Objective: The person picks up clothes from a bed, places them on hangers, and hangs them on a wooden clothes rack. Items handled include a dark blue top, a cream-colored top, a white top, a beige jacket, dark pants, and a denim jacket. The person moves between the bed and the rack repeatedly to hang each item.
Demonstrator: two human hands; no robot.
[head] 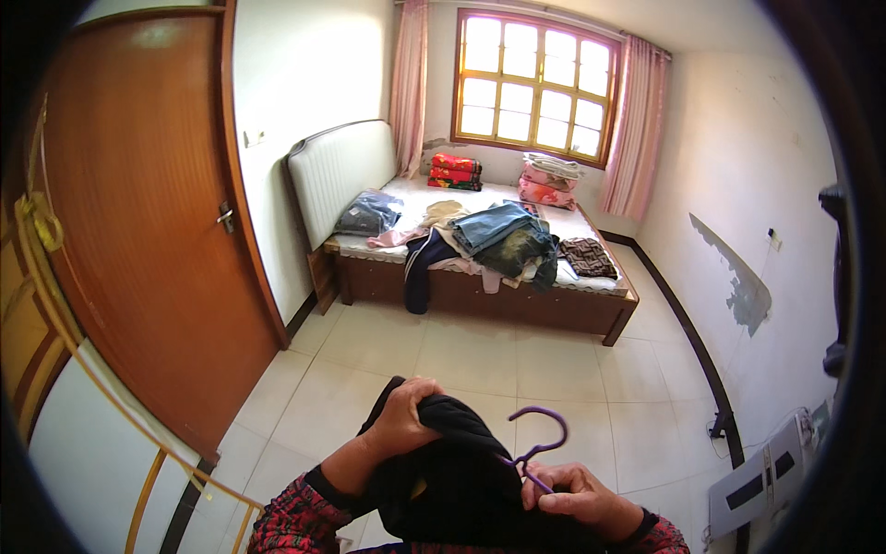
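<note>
My left hand (405,426) grips bunched cloth at the upper edge of a black garment (450,485). To the right of it, my right hand (574,492) pinches one arm of a purple clothes hanger (561,429). The hanger's hook curves up above the cloth, and its other arm runs in behind or inside the black fabric; how far it goes in is hidden. Dark folds hang down between both hands in front of my body. What kind of garment it is, I cannot tell.
Ahead stands a bed (484,301) with a heap of clothes, blue jeans (495,225) on top. Folded red bedding (453,172) and pink bedding (547,187) lie near the window (536,83). A brown door (145,208) is at left, a yellowish rail (124,388) nearby, a grey-white appliance (754,485) at right.
</note>
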